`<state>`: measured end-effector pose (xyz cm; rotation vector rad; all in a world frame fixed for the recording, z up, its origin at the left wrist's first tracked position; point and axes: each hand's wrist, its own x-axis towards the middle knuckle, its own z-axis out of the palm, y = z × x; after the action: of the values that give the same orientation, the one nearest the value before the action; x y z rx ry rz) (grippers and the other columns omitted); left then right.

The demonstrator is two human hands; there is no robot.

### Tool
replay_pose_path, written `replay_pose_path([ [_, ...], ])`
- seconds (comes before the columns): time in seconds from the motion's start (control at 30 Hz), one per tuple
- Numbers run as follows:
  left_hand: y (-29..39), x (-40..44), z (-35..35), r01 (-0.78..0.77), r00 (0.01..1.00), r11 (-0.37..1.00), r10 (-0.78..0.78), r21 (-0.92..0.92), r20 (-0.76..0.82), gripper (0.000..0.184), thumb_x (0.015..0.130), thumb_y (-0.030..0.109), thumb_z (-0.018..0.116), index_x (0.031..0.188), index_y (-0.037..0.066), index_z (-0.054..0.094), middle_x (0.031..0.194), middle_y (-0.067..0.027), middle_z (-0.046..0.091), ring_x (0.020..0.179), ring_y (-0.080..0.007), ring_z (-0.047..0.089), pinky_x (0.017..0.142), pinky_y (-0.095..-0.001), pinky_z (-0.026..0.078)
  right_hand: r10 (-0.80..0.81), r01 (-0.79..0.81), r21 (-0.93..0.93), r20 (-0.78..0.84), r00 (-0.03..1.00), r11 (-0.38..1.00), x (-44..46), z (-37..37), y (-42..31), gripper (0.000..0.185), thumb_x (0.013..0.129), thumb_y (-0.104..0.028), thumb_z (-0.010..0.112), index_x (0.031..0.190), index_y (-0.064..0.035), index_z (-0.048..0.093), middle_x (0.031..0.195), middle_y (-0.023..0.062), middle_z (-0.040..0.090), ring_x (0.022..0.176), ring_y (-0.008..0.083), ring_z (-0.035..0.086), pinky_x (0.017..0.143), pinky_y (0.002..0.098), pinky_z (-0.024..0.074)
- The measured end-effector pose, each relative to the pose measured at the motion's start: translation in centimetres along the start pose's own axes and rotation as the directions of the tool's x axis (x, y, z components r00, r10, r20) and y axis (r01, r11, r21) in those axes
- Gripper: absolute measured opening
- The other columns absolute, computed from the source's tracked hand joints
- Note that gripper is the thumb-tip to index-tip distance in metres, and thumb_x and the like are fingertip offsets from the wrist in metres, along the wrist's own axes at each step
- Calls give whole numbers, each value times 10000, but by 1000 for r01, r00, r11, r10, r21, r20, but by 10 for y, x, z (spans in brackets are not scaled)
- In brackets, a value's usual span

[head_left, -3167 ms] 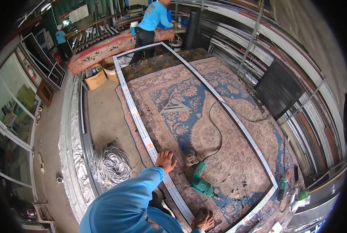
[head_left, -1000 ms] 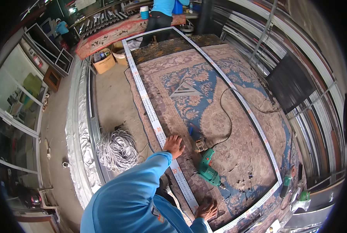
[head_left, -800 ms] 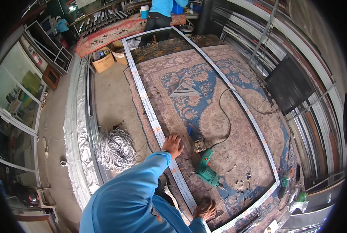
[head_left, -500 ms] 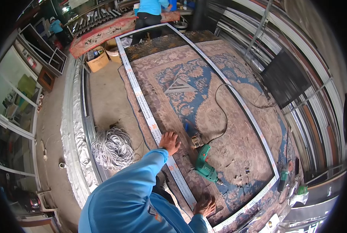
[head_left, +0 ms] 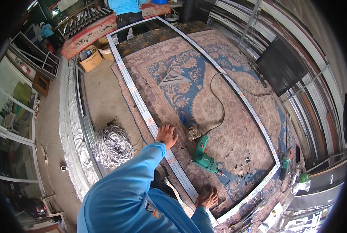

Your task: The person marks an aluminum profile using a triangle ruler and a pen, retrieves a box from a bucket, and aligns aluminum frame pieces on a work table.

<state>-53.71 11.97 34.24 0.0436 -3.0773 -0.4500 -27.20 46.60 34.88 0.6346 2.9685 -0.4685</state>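
Observation:
A long rectangular metal frame, wrapped in white printed film, lies on the carpet-covered table. My left hand is closed over its near long rail, fingers curled across the inner edge. Lower along the same rail, close to the corner, my right hand also grips it, with the fingertips on the inner side. Inside the frame, just right of my hands, a green power drill rests on the carpet. A small block-like metal piece lies by the drill's handle, and a triangular set square is farther off.
A coil of pale cord sits on the floor at left. A green angle grinder lies outside the frame's right corner. The drill's cable crosses the carpet. Metal profiles are stacked at right. A co-worker stands beyond the far end.
My view has shifted slightly, so the scene sits higher in the picture. Both hands keep their places on the frame. The co-worker at the far end has moved a little left.

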Motion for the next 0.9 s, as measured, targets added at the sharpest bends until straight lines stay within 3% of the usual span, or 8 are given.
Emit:
replay_pose_path([
  [0.27,0,2,1,12,1000,1000,-12,-2,18,514,987,424,671,1347,63,600,1354,-171,546,1280,-378,518,1121,-535,397,-55,57,14,-86,995,998,1,10,7,530,939,-291,677,1447,-186,567,1601,99,476,1495,348,386,1252,537,218],
  [0.33,0,3,2,10,1000,1000,-10,-11,11,508,980,423,682,1334,67,604,1345,-175,546,1268,-385,518,1115,-540,396,-37,37,10,-30,999,999,0,9,10,563,925,-296,673,1465,-188,557,1605,112,462,1505,361,372,1262,543,216],
  [0.43,-10,3,30,-81,976,996,73,-31,-207,455,915,401,730,1237,101,615,1303,-191,567,1208,-406,541,1018,-578,442,13,-12,34,-41,999,999,2,5,3,540,903,-319,706,1425,-211,617,1568,121,498,1490,373,389,1259,537,234],
  [0.53,-15,5,39,-141,957,988,122,-57,-265,442,894,369,748,1219,105,609,1244,-205,588,1162,-447,548,993,-601,444,28,-16,151,-76,997,988,2,-11,-5,435,946,-294,693,1379,-284,660,1522,80,531,1471,356,416,1247,517,265],
  [0.57,-18,8,38,-125,979,990,114,-57,-171,438,904,367,742,1230,106,607,1272,-208,585,1183,-466,540,1012,-604,440,50,-47,120,-19,999,992,4,-18,-11,454,936,-321,695,1383,-248,658,1535,87,519,1476,360,411,1247,530,261],
  [0.6,-20,7,43,-141,968,990,133,-25,-213,441,926,375,723,1250,101,606,1299,-216,585,1206,-467,538,1035,-602,436,42,-37,123,-39,998,992,3,-7,1,562,926,-362,689,1461,-211,604,1566,132,502,1473,396,414,1235,536,292],
  [0.7,-16,8,34,-89,990,996,92,26,-105,453,949,390,722,1279,100,609,1334,-195,589,1261,-438,530,1045,-574,446,76,-67,153,-51,996,986,3,-5,5,652,888,-317,714,1499,-157,554,1583,122,479,1505,375,380,1254,547,265],
  [0.9,-10,7,25,-61,998,994,64,91,-24,469,1006,430,670,1332,101,602,1398,-186,558,1306,-420,519,1061,-596,431,61,-59,177,-8,998,983,1,-6,11,645,942,-312,648,1544,-125,514,1633,139,445,1552,342,347,1288,537,212],
])
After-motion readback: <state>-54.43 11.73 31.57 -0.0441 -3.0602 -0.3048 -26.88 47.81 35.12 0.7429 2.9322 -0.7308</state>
